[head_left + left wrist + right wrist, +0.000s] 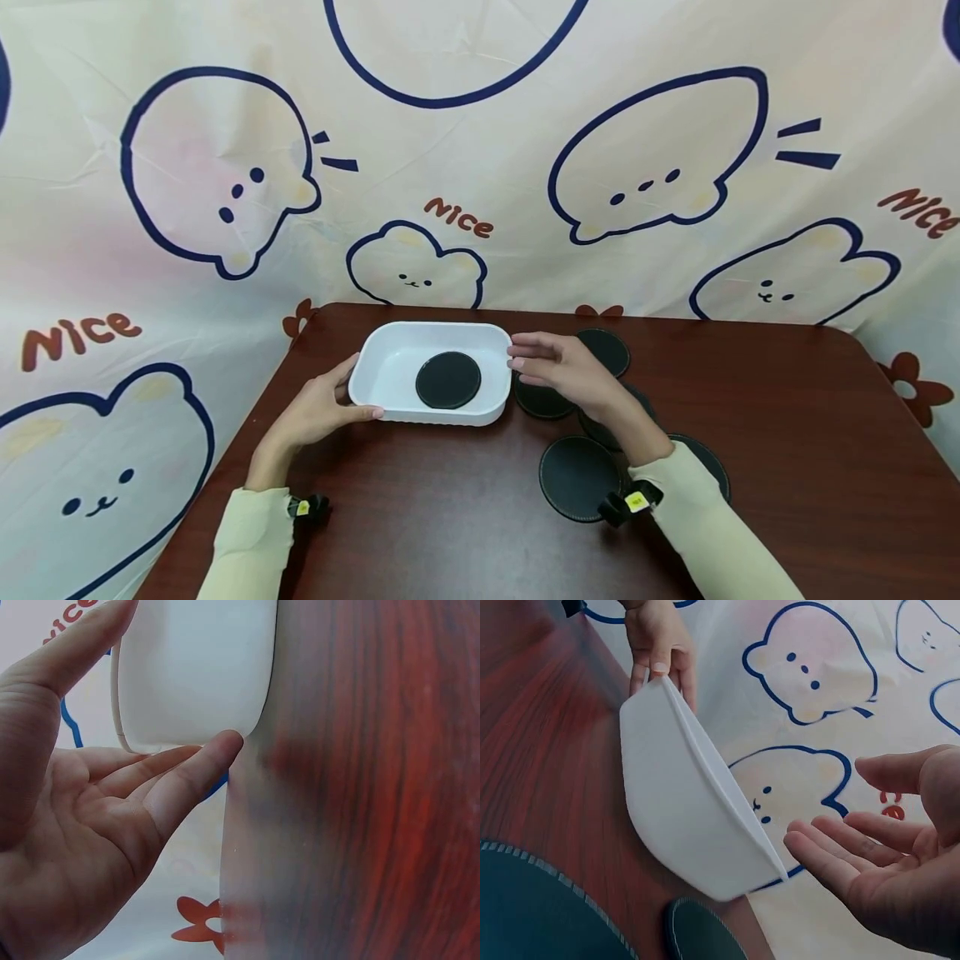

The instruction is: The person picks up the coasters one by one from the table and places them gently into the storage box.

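Observation:
A white rectangular plastic tray (390,362) stands toward the back of the dark wooden table, with a round black coaster (448,380) lying inside it. My left hand (311,408) holds the tray's left end, thumb along the near rim and fingers against the side. In the left wrist view those fingertips (229,742) touch the tray's outer wall (195,675). My right hand (570,373) hovers at the right end of the tray, fingers extended and nothing in them. The right wrist view shows a gap between this hand (885,855) and the tray.
Several more black coasters with stitched edges lie right of the tray, among them a front one (577,479), one beside the tray (543,402) and a back one (606,350). My right forearm passes over some of them. A patterned cloth (450,167) hangs behind the table (810,433).

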A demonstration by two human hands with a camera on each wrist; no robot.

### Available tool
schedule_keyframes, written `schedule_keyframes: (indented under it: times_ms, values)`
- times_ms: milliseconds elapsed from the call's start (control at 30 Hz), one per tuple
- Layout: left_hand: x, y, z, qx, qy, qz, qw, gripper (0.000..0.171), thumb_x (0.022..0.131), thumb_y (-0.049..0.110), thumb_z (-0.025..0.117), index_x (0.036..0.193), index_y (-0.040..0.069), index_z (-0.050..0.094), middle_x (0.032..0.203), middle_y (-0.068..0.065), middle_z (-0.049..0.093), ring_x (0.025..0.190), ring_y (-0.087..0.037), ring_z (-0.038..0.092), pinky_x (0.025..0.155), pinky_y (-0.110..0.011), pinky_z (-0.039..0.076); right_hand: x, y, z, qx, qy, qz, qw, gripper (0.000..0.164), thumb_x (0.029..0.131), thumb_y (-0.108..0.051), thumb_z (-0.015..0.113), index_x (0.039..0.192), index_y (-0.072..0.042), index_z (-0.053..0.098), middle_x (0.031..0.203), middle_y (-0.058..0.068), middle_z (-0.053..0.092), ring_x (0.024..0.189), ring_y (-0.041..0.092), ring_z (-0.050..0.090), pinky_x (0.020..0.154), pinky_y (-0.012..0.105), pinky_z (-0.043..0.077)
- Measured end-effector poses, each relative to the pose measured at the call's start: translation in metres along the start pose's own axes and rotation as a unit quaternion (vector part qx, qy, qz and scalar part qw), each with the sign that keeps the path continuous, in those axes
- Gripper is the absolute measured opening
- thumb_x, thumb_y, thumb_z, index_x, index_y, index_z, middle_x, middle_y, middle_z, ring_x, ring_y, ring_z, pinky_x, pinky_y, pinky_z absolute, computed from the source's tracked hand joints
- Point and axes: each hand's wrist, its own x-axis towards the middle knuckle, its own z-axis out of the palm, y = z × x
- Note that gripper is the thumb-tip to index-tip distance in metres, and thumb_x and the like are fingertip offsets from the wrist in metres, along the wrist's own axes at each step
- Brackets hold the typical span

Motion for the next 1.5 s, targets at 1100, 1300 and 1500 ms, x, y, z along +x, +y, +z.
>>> schedule_keyframes:
  times_ms: [1100, 1300, 1500]
  values:
    - [0.003, 0.002, 0.0, 0.006, -0.002, -0.004, 1.0, 0.115, 0.086, 0.047, 0.09, 0.171, 0.007, 0.024, 0.165, -0.029, 0.046, 0.137, -0.045, 0.063, 0.107, -0.056, 0.057, -0.1, 0.061, -0.091, 0.004, 0.049, 0.029, 0.998, 0.064, 0.11, -0.028, 0.063, 0.16, 0.006, 0.041, 0.159, 0.034, 0.05, 0.124, 0.008, 0.073, 0.105, 0.031, 0.06]
    - [0.002, 0.001, 0.0, 0.009, -0.005, -0.008, 0.9999, 0.115, 0.086, 0.047, 0.09, 0.171, 0.006, 0.024, 0.165, -0.029, 0.044, 0.139, -0.047, 0.061, 0.108, -0.057, 0.056, -0.109, 0.068, -0.097, 0.006, 0.056, 0.033, 0.998, 0.065, 0.11, -0.027, 0.064, 0.16, 0.006, 0.041, 0.159, 0.034, 0.049, 0.126, 0.011, 0.073, 0.105, 0.033, 0.06]
    - [0.002, 0.0, 0.001, 0.009, -0.002, -0.005, 0.9999, 0.115, 0.086, 0.047, 0.09, 0.171, 0.005, 0.024, 0.165, -0.03, 0.044, 0.14, -0.047, 0.061, 0.108, -0.057, 0.056, -0.123, 0.074, -0.107, 0.001, 0.064, 0.034, 0.997, 0.066, 0.11, -0.026, 0.064, 0.161, 0.007, 0.039, 0.159, 0.035, 0.049, 0.124, 0.007, 0.073, 0.103, 0.029, 0.061]
